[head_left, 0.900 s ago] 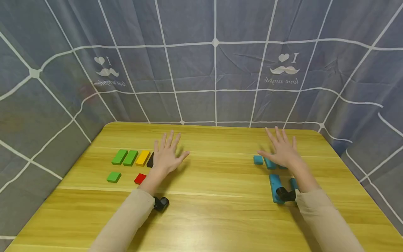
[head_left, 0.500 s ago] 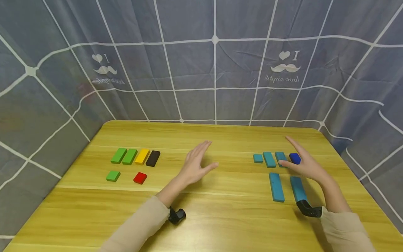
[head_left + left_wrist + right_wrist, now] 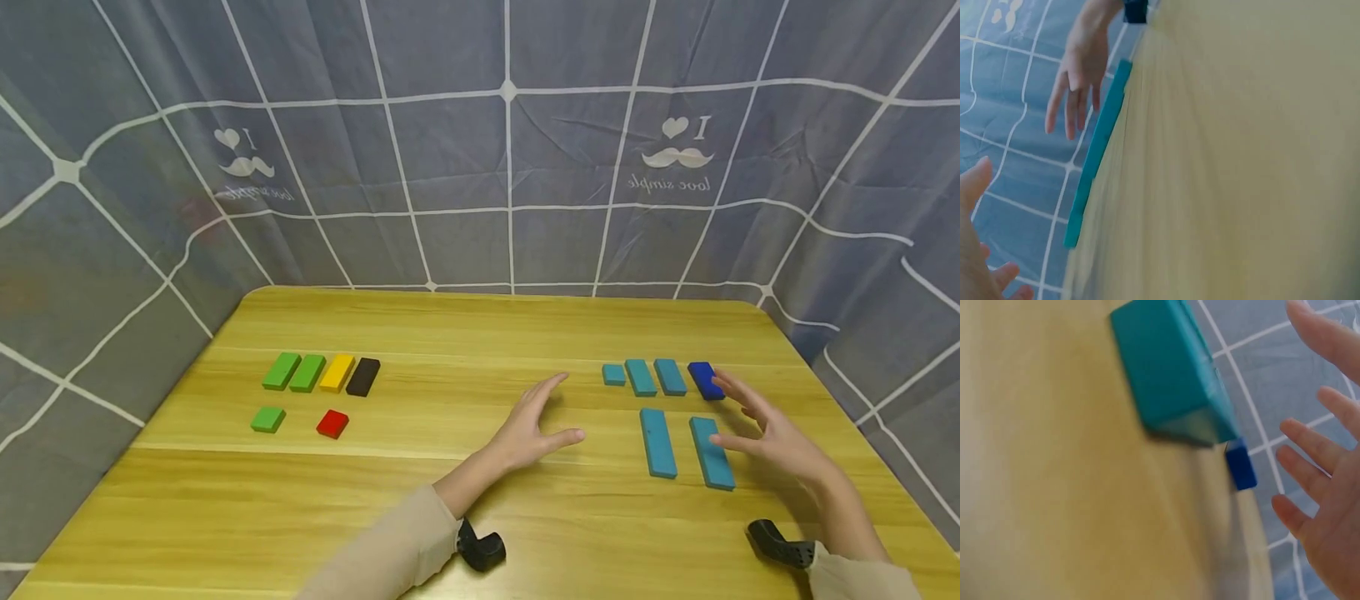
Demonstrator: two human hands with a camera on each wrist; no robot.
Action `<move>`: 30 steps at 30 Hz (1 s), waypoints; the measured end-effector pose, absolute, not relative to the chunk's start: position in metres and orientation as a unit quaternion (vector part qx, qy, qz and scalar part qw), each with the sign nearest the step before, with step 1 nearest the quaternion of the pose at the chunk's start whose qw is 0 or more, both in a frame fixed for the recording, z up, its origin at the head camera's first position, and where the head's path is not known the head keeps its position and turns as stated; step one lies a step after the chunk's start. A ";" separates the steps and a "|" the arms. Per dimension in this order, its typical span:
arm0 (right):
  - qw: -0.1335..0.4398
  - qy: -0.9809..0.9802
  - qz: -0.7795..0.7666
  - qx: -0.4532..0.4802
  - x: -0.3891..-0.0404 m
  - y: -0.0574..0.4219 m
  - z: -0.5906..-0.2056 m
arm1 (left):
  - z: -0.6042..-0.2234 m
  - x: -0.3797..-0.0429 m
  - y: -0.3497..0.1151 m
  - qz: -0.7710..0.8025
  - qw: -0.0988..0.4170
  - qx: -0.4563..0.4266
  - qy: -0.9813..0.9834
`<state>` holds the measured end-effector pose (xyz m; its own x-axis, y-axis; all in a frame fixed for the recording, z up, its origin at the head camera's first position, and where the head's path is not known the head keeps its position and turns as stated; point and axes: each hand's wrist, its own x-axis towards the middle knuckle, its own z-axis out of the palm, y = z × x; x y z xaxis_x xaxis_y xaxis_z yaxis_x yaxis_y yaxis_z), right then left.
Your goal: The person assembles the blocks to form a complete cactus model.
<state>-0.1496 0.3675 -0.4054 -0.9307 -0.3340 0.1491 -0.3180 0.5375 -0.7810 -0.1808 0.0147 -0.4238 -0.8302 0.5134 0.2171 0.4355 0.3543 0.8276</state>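
Observation:
My left hand (image 3: 521, 435), fingers extended and thumb apart, hovers over the middle of the table, left of the light-blue blocks, holding nothing. On the right, my right hand (image 3: 787, 446) is beside a long light-blue block (image 3: 711, 457); its thumb tip overlaps that block in the head view. A gap separates the right hand (image 3: 1335, 481) from the teal-looking block (image 3: 1163, 369) in the right wrist view. Another long light-blue block (image 3: 658, 446) lies to its left. Behind them sit a small light-blue block (image 3: 613, 375), two medium light-blue blocks (image 3: 641, 379) and a dark blue block (image 3: 707, 381).
At the table's left lie two green blocks (image 3: 282, 372), a yellow block (image 3: 337, 372) and a black block (image 3: 363, 377) in a row. Nearer are a small green block (image 3: 268, 419) and a red block (image 3: 333, 423). A grey checked curtain (image 3: 450, 167) surrounds the wooden table (image 3: 225, 517).
My left hand has moved right and nearer, away from the coloured blocks. My right hand has drawn nearer and to the right, uncovering the blue blocks. The blocks stay in place.

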 end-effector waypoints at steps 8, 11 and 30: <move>0.030 0.802 -0.531 -0.274 -0.145 0.380 -0.425 | -0.434 -0.172 0.042 0.472 0.038 0.315 0.823; 0.053 0.773 -0.555 -0.302 -0.143 0.383 -0.430 | -0.434 -0.170 0.051 0.455 0.036 0.327 0.828; 0.140 0.777 -0.550 -0.271 -0.134 0.387 -0.430 | -0.440 -0.177 0.102 0.241 0.003 0.399 0.885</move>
